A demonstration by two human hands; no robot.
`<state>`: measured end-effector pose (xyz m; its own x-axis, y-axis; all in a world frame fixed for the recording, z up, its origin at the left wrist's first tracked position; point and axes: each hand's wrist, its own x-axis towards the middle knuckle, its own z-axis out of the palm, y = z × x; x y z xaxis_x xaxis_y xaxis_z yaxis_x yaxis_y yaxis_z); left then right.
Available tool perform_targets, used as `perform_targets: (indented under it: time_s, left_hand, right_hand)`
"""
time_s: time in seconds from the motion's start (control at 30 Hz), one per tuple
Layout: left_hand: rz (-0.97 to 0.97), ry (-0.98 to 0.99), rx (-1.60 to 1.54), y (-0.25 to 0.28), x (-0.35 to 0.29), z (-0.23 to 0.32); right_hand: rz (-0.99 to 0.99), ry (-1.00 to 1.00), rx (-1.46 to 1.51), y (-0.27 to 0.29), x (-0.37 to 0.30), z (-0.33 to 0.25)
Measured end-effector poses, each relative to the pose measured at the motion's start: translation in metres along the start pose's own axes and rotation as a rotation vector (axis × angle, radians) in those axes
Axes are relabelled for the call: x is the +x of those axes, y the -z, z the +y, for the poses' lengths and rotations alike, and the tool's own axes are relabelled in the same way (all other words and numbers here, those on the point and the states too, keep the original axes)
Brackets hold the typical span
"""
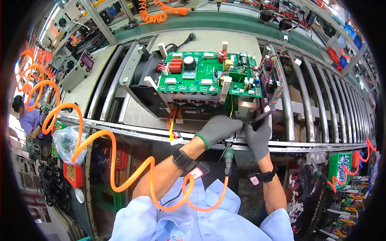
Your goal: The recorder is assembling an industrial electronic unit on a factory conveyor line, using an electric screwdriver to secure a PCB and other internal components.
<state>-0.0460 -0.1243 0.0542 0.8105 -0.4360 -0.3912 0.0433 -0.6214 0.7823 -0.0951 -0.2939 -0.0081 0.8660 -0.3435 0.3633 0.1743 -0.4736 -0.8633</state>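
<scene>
A welding-machine-like unit with a large green circuit board point(217, 72) on top stands in front of me. My left hand point(220, 129), in a grey glove, is at its near lower edge with the fingers closed together. What they pinch is hidden. Close beside it, my right hand point(258, 138), also gloved, curls its fingers at the lower right corner, by a dark upright panel point(263, 114). Whatever it grips cannot be made out. A yellow wire point(232, 105) runs down above the left fingertips. Just below the hands is a dark hose connector point(228, 156).
An orange coiled hose point(136, 170) loops across my left forearm. Rollers point(309, 96) extend to the right. Loose wires point(172, 126) hang at the unit's front left. A red bin point(73, 174) and a green bin point(339, 168) flank the bench. Another person point(30, 116) is at far left.
</scene>
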Motion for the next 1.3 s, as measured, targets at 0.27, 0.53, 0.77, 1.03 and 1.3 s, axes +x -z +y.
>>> perform_targets:
  time_s: [0.27,0.53,0.77,1.03,1.3]
  left_hand:
    - [-0.029,0.039,-0.128,-0.001,0.001,-0.003]
    - [0.236,0.034,-0.404,0.000,-0.022,-0.005]
    - [-0.180,-0.025,-0.493,0.025,-0.135,-0.064]
    - [-0.204,0.574,-0.982,0.082,-0.291,-0.183]
    - [0.439,0.398,-2.072,0.148,-0.288,-0.319]
  right_hand:
    - [0.025,0.038,-0.027,0.002,0.002,-0.005]
    - [-0.066,-0.104,0.050,0.007,0.001,-0.007]
    - [0.007,0.067,0.045,0.002,-0.001,0.015]
    - [0.109,0.059,-0.001,0.006,-0.001,0.030]
    - [0.350,0.399,-0.199,0.017,-0.039,-0.073]
